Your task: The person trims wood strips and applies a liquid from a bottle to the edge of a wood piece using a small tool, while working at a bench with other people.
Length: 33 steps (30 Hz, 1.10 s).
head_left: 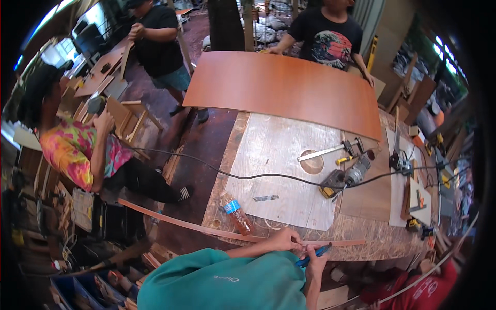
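At the near edge of the workbench (pixel 361 248), my right hand (pixel 315 261) grips blue-handled pliers (pixel 321 251). Their dark tip points up and to the right. Just left of them, my left hand (pixel 285 239) is closed in a pinch, its fingertips close to my right hand. What it pinches is too small to make out. A long thin reddish-brown strip (pixel 196 225) runs along the bench's near edge, past my hands and out over the left side. Beside it leans or lies a clear plastic bottle (pixel 237 214) with a blue label and reddish-brown contents.
Across the bench, a person (pixel 330 36) holds a large reddish-brown panel (pixel 284 88). A drill (pixel 346 175), a clamp (pixel 330 150) and a black cable (pixel 248 177) lie on a pale board (pixel 279 150). Other people stand left (pixel 88 150) and far left (pixel 155 46); a red sleeve (pixel 444 271) shows lower right.
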### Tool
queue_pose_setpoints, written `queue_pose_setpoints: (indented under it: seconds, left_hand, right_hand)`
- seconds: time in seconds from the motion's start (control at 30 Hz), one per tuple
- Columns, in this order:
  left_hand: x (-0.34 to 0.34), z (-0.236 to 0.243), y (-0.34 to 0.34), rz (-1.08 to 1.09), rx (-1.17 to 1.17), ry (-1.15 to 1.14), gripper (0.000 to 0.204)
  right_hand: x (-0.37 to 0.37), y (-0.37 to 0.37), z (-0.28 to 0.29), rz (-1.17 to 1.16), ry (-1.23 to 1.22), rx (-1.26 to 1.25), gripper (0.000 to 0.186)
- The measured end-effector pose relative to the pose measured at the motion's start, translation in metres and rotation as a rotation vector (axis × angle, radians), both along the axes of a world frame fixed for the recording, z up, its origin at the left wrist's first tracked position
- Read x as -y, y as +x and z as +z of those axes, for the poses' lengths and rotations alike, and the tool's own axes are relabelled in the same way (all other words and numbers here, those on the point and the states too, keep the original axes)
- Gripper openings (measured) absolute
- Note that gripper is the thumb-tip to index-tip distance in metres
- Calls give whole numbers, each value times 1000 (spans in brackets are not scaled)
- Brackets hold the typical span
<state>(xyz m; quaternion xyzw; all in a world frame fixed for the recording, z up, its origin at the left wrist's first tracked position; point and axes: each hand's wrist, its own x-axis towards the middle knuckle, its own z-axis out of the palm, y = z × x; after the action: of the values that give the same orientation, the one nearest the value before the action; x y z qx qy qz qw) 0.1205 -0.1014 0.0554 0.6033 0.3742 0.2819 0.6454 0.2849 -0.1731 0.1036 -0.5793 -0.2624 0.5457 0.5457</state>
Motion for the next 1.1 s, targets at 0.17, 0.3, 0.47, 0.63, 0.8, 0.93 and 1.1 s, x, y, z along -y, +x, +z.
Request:
queue_pose_setpoints:
  seconds: [0.17, 0.3, 0.47, 0.63, 0.8, 0.93, 1.1]
  left_hand:
    - [-7, 10, -8, 179, -46, -68, 28]
    - [-15, 6, -21, 203, -42, -12, 25]
    - [-16, -12, -28, 30, 58, 110, 17]
    - [-11, 3, -47, -111, -39, -38, 24]
    - [-22, -19, -29, -65, 25, -85, 30]
    - [-35, -8, -30, -147, -88, -21, 23]
    - [-19, 49, -16, -236, -93, -4, 28]
  right_hand:
    - [-12, -4, 1, 45, -79, 53, 23]
    - [-14, -10, -4, 72, -64, 105, 23]
    - [-7, -9, -26, 223, -42, 183, 20]
    - [-32, -29, 8, 397, 24, 454, 34]
    - [-25, -15, 4, 325, 212, 468, 34]
    - [-16, 0, 1, 233, 179, 586, 35]
    - [-7, -4, 27, 249, -3, 474, 32]
